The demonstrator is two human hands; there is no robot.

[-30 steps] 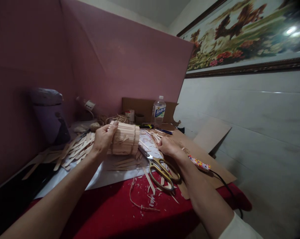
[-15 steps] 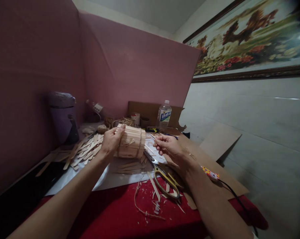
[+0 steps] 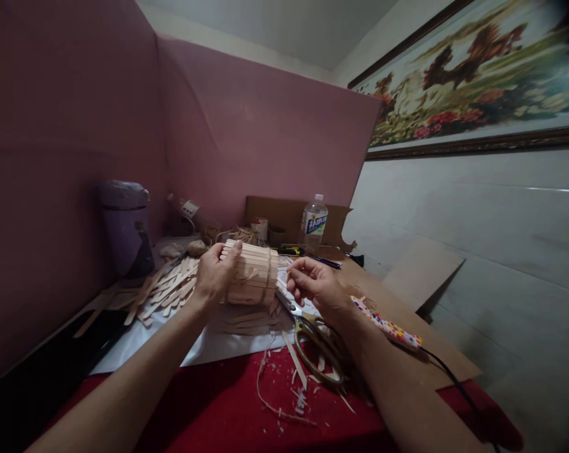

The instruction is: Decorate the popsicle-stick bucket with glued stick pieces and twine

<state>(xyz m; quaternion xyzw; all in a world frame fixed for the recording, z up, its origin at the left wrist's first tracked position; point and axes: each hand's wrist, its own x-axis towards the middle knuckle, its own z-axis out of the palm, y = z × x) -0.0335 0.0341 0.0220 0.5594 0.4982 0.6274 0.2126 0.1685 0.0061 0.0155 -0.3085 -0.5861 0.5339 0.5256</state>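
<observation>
Left hand [image 3: 213,275]: fingers hold the stick cup [image 3: 256,259].
Stick cup: tipped sideways above the worktop [image 3: 204,409]; inside hidden.
Right hand [image 3: 318,286]: near cup, fingers narrow; can't tell if holding anything.
Bottle [image 3: 315,225]: upright behind.

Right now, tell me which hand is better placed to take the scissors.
Likely the right hand: it is nearer the scissors, though whether it pinches something is unclear; the left hand grips the stick-covered cylinder.
</observation>
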